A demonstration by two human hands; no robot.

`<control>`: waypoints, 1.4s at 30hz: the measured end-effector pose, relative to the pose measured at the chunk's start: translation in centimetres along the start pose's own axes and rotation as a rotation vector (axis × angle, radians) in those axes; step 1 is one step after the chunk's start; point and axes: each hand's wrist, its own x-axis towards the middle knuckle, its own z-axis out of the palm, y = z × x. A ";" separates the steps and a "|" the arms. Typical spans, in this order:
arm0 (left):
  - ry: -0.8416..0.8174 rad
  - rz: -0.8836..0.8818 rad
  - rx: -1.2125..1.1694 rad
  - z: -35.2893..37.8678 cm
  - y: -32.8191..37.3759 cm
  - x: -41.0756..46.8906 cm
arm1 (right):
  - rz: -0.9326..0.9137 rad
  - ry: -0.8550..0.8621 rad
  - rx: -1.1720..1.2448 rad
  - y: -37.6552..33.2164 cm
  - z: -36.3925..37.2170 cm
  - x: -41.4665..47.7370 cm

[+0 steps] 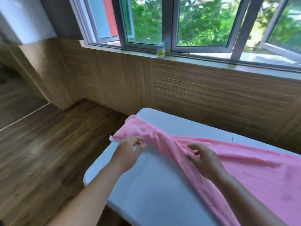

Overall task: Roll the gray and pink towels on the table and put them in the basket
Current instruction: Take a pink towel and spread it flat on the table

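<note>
Right grip atop pink towel

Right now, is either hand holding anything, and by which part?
Cannot tell for sure. The left hand touches the pink towel at its end edge; the right hand lies, fingers bent, on its bunched middle fold. Blur hides any grip.

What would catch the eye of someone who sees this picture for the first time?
The pink towel stands out first: it lies bunched in long folds across the white table. Both hands are at it, the left hand by its far end and the right hand on the folds. Behind, a wide window shows green trees.
</note>
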 end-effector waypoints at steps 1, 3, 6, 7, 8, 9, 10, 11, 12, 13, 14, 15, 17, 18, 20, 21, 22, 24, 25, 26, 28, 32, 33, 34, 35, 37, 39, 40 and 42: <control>-0.032 -0.004 0.005 0.2 -0.3 1.8 | 0.032 -0.005 0.002 0.2 0.3 1.1; -0.097 -0.008 -0.001 0.6 -1.1 5.2 | 0.099 -0.010 -0.002 0.6 1.0 3.1; -0.179 0.023 0.037 1.5 -3.1 10.7 | 0.191 -0.015 -0.027 1.1 2.7 5.9; -0.212 0.029 0.080 1.9 -4.0 12.6 | 0.227 -0.018 -0.031 1.2 3.3 6.7; -0.243 0.027 0.115 2.4 -5.1 14.7 | 0.260 -0.024 -0.043 1.3 4.1 7.3; -0.261 0.033 0.143 2.9 -6.1 16.4 | 0.292 -0.041 -0.068 1.2 4.7 7.6; -0.274 0.075 0.187 3.5 -7.1 18.3 | 0.328 -0.057 -0.101 1.3 5.6 7.8; -0.281 0.125 0.245 4.0 -7.9 20.1 | 0.367 -0.080 -0.139 1.4 6.5 7.8; -0.294 0.157 0.301 4.5 -9.0 21.8 | 0.405 -0.097 -0.176 1.3 7.4 7.5; -0.328 0.183 0.376 4.9 -9.3 23.4 | 0.457 -0.096 -0.196 1.4 8.4 7.1; -0.364 0.178 0.437 5.4 -10.7 24.8 | 0.483 -0.096 -0.210 1.4 9.0 6.7; -0.418 0.185 0.532 5.3 -11.4 26.1 | 0.512 -0.076 -0.214 1.5 9.6 6.2; -0.499 0.129 0.601 5.2 -13.3 28.2 | 0.531 0.009 -0.231 1.3 9.9 5.6; -0.490 0.143 0.631 5.0 -13.9 28.8 | 0.524 0.054 -0.233 0.9 9.6 5.5; -0.512 0.287 0.666 4.0 -13.5 28.7 | 0.481 0.143 -0.210 -0.1 9.0 5.0; -0.473 0.333 0.650 3.4 -13.1 28.5 | 0.459 0.181 -0.213 -0.2 8.8 4.7; -0.441 0.370 0.577 2.9 -13.0 28.1 | 0.445 0.199 -0.228 -0.5 8.7 4.2; -0.391 0.428 0.408 0.8 -13.4 26.6 | 0.415 0.221 -0.258 -0.5 9.0 3.0; -0.382 0.453 0.365 0.1 -14.0 25.9 | 0.394 0.235 -0.262 -0.3 9.3 2.2; -0.399 0.476 0.357 -1.0 -15.0 25.0 | 0.381 0.238 -0.255 -0.6 9.6 1.5; -0.456 0.520 0.374 -2.4 -17.1 22.9 | 0.344 0.201 -0.268 -1.2 10.2 0.0; -0.512 0.556 0.418 -3.8 -20.3 19.3 | 0.306 0.009 -0.291 -1.2 11.8 -2.2; -0.509 0.542 0.419 -3.7 -20.9 18.6 | 0.329 -0.038 -0.289 -1.4 11.8 -2.3; -0.503 0.521 0.431 -3.8 -21.2 17.8 | 0.344 -0.079 -0.283 -1.6 11.8 -2.5; -0.485 0.510 0.441 -4.0 -21.5 16.8 | 0.351 -0.118 -0.273 -1.8 11.8 -2.7; -0.447 0.489 0.449 -3.9 -22.4 14.7 | 0.356 -0.226 -0.266 -2.3 11.6 -3.2; -0.443 0.466 0.467 -4.0 -22.8 12.4 | 0.389 -0.346 -0.286 -2.6 11.6 -3.9; -0.470 0.403 0.492 -4.1 -22.6 11.3 | 0.410 -0.385 -0.297 -2.7 11.6 -4.3; -0.544 0.307 0.542 -4.3 -21.3 9.9 | 0.427 -0.454 -0.303 -2.9 11.4 -4.4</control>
